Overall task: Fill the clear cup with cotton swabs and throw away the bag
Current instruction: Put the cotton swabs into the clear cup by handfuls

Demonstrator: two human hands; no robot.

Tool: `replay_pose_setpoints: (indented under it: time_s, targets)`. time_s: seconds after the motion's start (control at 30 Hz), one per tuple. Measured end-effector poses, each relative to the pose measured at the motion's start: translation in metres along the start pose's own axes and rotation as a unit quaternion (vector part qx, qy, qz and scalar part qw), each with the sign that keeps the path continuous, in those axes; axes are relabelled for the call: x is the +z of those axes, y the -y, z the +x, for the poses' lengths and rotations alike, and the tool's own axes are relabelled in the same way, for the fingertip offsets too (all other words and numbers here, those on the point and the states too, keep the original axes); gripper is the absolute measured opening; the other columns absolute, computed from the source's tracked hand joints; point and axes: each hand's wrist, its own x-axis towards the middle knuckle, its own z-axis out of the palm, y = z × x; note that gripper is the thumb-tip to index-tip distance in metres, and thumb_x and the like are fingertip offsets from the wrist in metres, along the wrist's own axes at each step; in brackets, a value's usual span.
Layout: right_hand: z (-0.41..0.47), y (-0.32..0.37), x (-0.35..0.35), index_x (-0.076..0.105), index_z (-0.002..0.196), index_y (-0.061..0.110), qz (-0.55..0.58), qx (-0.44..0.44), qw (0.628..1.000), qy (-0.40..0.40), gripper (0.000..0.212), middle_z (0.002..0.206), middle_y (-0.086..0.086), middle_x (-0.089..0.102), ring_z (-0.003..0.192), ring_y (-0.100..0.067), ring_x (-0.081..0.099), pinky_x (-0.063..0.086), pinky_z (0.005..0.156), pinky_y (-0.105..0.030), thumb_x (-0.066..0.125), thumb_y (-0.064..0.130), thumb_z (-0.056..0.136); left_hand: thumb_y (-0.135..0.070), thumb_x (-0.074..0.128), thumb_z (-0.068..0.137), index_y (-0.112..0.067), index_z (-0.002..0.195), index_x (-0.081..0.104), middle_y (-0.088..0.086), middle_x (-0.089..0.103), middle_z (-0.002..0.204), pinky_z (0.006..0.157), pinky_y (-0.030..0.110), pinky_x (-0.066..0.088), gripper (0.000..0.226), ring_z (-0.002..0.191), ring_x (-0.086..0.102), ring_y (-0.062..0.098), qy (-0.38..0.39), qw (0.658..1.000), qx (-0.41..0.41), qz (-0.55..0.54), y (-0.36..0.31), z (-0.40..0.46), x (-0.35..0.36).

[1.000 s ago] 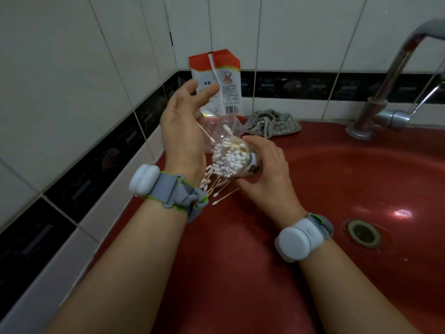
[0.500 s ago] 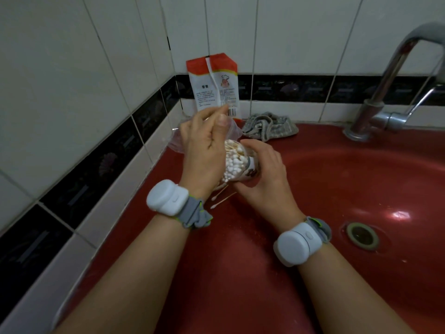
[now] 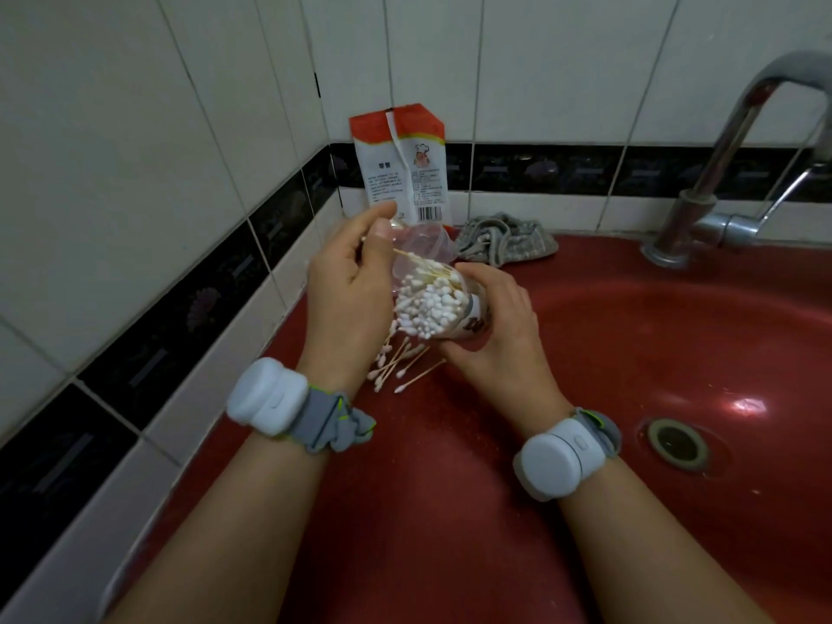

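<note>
At the bottom of the frame two bare forearms come in, each with a white wrist device on a grey band, one at lower left (image 3: 269, 395) and one at lower centre-right (image 3: 554, 459). They reach over a red sink (image 3: 450, 511), whose drain (image 3: 676, 443) lies at the right side. Above the wrists, near the centre of the frame, a few loose cotton swabs (image 3: 400, 362) lie on the red surface, between the two hands and partly under them. The right hand (image 3: 495, 326) has its fingers curled around the clear cup (image 3: 468, 315), which is tilted with its mouth toward the left and toward the camera; the cup is packed with cotton swabs in the cup (image 3: 430, 304), their white tips showing. The left hand (image 3: 349, 286) is just beside the mouth of the cup, and its thumb and fingers pinch a thin swab stick (image 3: 407, 255) whose other end points toward the cup. The left hand hides part of the cup mouth and part of the loose swabs. Directly behind the cup there is a clear plastic bag (image 3: 421, 243), crumpled and partly covered by the left fingers; I cannot tell if it touches the cup. Farther back, a grey cloth (image 3: 504, 238) lies on the sink edge. Behind it, in the upper centre, a red and white packet (image 3: 400, 173) stands against the tiled wall (image 3: 180, 128). At the upper right a metal faucet (image 3: 720, 173) rises from the sink edge.
</note>
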Motion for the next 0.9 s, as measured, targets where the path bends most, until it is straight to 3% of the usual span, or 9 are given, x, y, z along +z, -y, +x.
replay_pose_setpoints:
  time_s: [0.13,0.27,0.4,0.47,0.57,0.7,0.77,0.83,0.9]
  targets:
    - [-0.001,0.000,-0.001,0.045,0.126,0.031,0.009,0.008,1.000,-0.010,0.067,0.127,0.010,0.050,0.116,-0.017,0.046,0.040,0.095,-0.049,0.075,0.039,0.067,-0.024,0.043,0.096,-0.013,0.114,0.066,0.003,0.066,0.114,0.096,0.036,0.049,0.031,0.107,0.061,0.015,0.033,0.999,-0.005,0.005,0.002,0.003,0.010]
    - [0.000,0.000,-0.001,0.043,0.126,0.032,0.012,-0.001,1.000,-0.023,0.068,0.127,0.008,0.050,0.116,-0.018,0.046,0.040,0.096,-0.048,0.078,0.036,0.067,-0.027,0.039,0.094,-0.012,0.115,0.065,0.003,0.065,0.115,0.098,0.041,0.045,0.037,0.110,0.058,0.017,0.062,0.996,0.020,0.065,0.012,0.006,0.012]
    - [0.001,0.000,0.003,0.043,0.126,0.030,0.012,-0.029,0.999,-0.016,0.067,0.127,0.005,0.051,0.117,-0.020,0.048,0.040,0.095,-0.046,0.076,0.036,0.067,-0.034,0.034,0.097,-0.022,0.128,0.056,0.004,0.052,0.116,0.106,0.032,0.026,0.041,0.118,0.037,0.024,0.121,0.964,0.043,0.233,0.018,0.004,0.019]
    - [0.001,-0.001,0.004,0.045,0.126,0.028,0.019,-0.035,0.999,-0.012,0.065,0.127,0.003,0.052,0.116,-0.021,0.050,0.040,0.095,-0.045,0.073,0.039,0.068,-0.046,0.022,0.092,-0.027,0.136,0.047,0.003,0.040,0.137,0.112,0.037,0.015,0.054,0.132,0.023,0.022,0.151,0.943,0.049,0.292,0.018,-0.001,0.024]
    - [0.002,-0.005,0.002,0.046,0.126,0.025,0.017,-0.038,0.999,-0.018,0.066,0.127,0.001,0.053,0.117,-0.022,0.049,0.039,0.096,-0.044,0.074,0.035,0.068,-0.058,0.010,0.093,-0.029,0.149,0.018,-0.007,0.005,0.159,0.117,0.044,-0.009,0.064,0.145,-0.012,0.012,0.164,0.958,0.020,0.232,0.020,0.002,0.024]
    - [0.001,-0.001,0.004,0.046,0.127,0.023,0.028,-0.039,0.999,0.014,0.064,0.128,0.002,0.053,0.117,-0.021,0.047,0.039,0.098,-0.041,0.066,0.036,0.068,-0.066,-0.005,0.080,-0.024,0.150,0.002,-0.009,-0.005,0.159,0.114,0.045,-0.020,0.082,0.141,-0.023,0.005,0.228,0.940,0.031,0.252,0.018,0.004,0.026]
    - [0.001,-0.001,0.004,0.049,0.126,0.019,0.039,-0.035,0.998,0.023,0.063,0.126,0.002,0.054,0.115,-0.018,0.048,0.039,0.097,-0.040,0.066,0.037,0.067,-0.071,-0.004,0.079,-0.025,0.150,0.003,-0.008,-0.001,0.159,0.115,0.046,-0.017,0.085,0.144,-0.018,0.010,0.276,0.922,0.029,0.268,0.023,0.007,0.030]
    - [0.002,-0.003,0.002,0.051,0.125,0.018,0.050,-0.028,0.998,0.018,0.064,0.124,0.004,0.055,0.114,-0.014,0.049,0.038,0.098,-0.036,0.070,0.037,0.067,-0.069,0.012,0.088,-0.028,0.145,0.027,0.003,0.027,0.154,0.119,0.048,0.009,0.071,0.145,0.015,0.020,0.204,0.971,-0.020,0.121,0.025,0.016,0.024]
    - [0.002,-0.002,0.000,0.050,0.126,0.019,0.054,-0.013,0.998,0.013,0.066,0.125,0.005,0.053,0.115,-0.013,0.048,0.039,0.099,-0.036,0.077,0.033,0.067,-0.052,0.033,0.096,-0.026,0.117,0.052,-0.004,0.058,0.121,0.105,0.028,0.039,0.038,0.118,0.051,0.008,0.105,0.993,-0.044,0.017,0.023,0.019,0.009]
